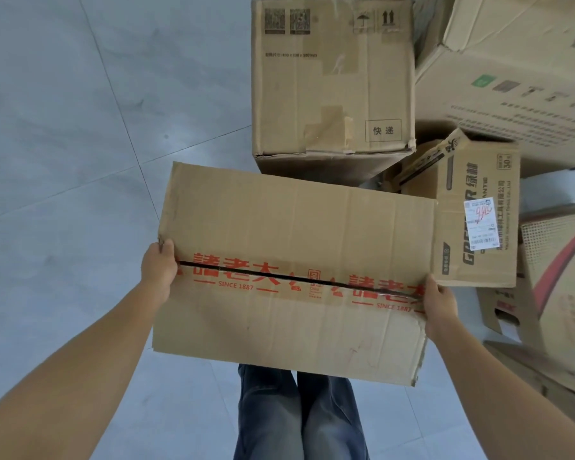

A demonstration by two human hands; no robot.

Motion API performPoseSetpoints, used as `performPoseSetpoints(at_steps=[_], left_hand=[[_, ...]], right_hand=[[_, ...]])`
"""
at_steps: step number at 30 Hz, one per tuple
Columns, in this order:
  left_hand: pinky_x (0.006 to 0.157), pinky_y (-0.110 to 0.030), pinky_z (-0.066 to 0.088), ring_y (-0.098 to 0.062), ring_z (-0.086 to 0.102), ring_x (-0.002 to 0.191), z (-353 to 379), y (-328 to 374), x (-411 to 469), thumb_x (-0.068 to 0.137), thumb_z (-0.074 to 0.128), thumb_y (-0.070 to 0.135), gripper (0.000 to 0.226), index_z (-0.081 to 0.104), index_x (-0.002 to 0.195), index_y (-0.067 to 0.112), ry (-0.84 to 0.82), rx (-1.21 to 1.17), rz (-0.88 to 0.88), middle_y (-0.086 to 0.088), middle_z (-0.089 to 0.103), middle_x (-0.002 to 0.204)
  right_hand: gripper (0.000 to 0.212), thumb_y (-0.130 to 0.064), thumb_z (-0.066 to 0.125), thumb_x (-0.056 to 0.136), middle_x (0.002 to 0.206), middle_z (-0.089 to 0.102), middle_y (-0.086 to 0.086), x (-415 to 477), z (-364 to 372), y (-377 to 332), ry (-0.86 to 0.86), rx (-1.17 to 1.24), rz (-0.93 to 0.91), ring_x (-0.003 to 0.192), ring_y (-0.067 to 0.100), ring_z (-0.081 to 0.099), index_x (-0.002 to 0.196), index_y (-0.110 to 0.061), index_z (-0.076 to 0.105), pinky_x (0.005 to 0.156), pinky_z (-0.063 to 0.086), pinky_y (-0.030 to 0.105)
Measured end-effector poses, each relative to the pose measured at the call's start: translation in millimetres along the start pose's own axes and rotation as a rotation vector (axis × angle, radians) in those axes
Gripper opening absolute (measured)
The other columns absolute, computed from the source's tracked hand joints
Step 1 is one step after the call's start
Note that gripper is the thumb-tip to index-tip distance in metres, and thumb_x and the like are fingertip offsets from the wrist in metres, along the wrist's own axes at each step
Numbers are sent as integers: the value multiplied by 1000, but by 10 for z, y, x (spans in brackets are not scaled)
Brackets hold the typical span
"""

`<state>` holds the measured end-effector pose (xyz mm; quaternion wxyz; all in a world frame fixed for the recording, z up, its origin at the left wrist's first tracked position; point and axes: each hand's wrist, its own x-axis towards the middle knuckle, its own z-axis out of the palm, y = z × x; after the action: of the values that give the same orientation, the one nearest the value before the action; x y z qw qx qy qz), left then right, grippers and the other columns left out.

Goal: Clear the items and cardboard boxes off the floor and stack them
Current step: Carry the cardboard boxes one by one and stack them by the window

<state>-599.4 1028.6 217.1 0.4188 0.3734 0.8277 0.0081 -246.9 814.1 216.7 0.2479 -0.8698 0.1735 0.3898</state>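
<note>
Cardboard, brown and creased: a box with red lettering [292, 270], held level above the grey tiled floor [63, 127], just ahead of legs [299, 416] in blue jeans. Gripped at its two short ends, well off the tiles. At the left end, the left hand [158, 270], curled round the edge by the top seam, fingertips hidden behind the side. At the right end, the right hand [440, 305], thumb laid on the top flap, fingers wrapped over the edge and out of sight. Top flaps closed but parted along a dark slit running through the red print, with "SINCE 1887" beneath.

Beyond the far edge, standing on the floor, a tall box [332, 78] marked with an umbrella sign and arrows. Close on its right, a big box [512, 78] with a green square, lying tilted. Below that, just beside the held one's right end, a smaller box [475, 180] printed GREENER, bearing a white shipping label [482, 224]. Further right, at the frame edge, a box with a red curve [561, 277], and more cardboard under it, too cropped to tell apart.
</note>
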Motion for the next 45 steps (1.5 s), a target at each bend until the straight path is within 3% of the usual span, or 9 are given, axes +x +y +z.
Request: performPoseSetpoints(at_steps=[3, 7, 17, 21, 26, 30, 34, 39, 45], left_hand=[[62, -31, 35, -22, 43, 71, -13, -30, -74, 101, 29, 25, 26, 45, 97, 4, 69, -27, 40, -6, 46, 79], [71, -34, 33, -25, 43, 84, -164, -86, -295, 101, 29, 24, 28, 44, 91, 3, 150, -34, 62, -7, 44, 74], [51, -27, 28, -15, 34, 55, -1363, -391, -1323, 98, 36, 23, 39, 34, 59, 14, 371, -373, -104, -4, 38, 62], [52, -31, 26, -19, 31, 54, -1891, -787, -1799, 94, 37, 23, 37, 33, 58, 13, 490, -452, -171, -5, 36, 60], [51, -31, 20, -21, 25, 53, -2263, -1530, -2607, 91, 38, 22, 38, 28, 56, 14, 664, -632, -308, -5, 30, 57], [51, -31, 26, -24, 30, 54, -2288, -2197, -3409, 92, 40, 23, 38, 33, 56, 13, 872, -856, -447, -6, 33, 58], [61, -41, 39, -25, 34, 57, -2228, -2903, -4283, 87, 41, 26, 34, 36, 55, 14, 1045, -1011, -608, -7, 35, 58], [66, -37, 30, -25, 33, 59, -2046, -3761, -5335, 87, 38, 21, 31, 37, 57, 12, 1250, -1176, -731, -7, 34, 60], [60, -34, 29, -25, 35, 62, -1385, -4761, -6839, 90, 38, 15, 32, 37, 58, 10, 1449, -1296, -1029, -7, 36, 59]], right_hand=[[31, -33, 43, 97, 88, 54, 8, -59, -12, 8, 83, -6, -114, 82, 24, 48, 107, -7, 56, 71, 38, 33], [22, -28, 45, 97, 67, 45, 1, -248, -125, -70, 69, 38, -178, 60, 13, 39, 88, -11, 56, 54, 32, 25], [21, -27, 47, 97, 69, 52, -1, -1479, -414, -687, -45, 8, -368, 63, 13, 44, 94, -12, 62, 59, 39, 28], [23, -29, 46, 97, 78, 57, 3, -2047, -401, -796, -161, -52, -491, 79, 21, 52, 93, -12, 61, 72, 44, 35], [23, -25, 46, 96, 69, 53, 1, -2693, -349, -839, -378, -125, -661, 67, 20, 47, 84, -12, 61, 61, 39, 29], [24, -28, 47, 96, 76, 59, 5, -3242, -247, -762, -553, -280, -826, 81, 26, 56, 87, -14, 63, 74, 47, 38], [28, -28, 46, 96, 72, 56, 1, -3877, -212, -456, -719, -464, -1058, 89, 33, 58, 71, -20, 55, 79, 48, 45], [30, -25, 43, 96, 98, 61, 15, -4720, -184, 275, -880, -619, -1359, 84, 27, 52, 100, -2, 63, 69, 34, 29], [28, -27, 39, 96, 78, 54, 5, -5520, -451, 1868, -1127, -867, -1526, 71, 24, 49, 88, -7, 57, 65, 37, 33]])
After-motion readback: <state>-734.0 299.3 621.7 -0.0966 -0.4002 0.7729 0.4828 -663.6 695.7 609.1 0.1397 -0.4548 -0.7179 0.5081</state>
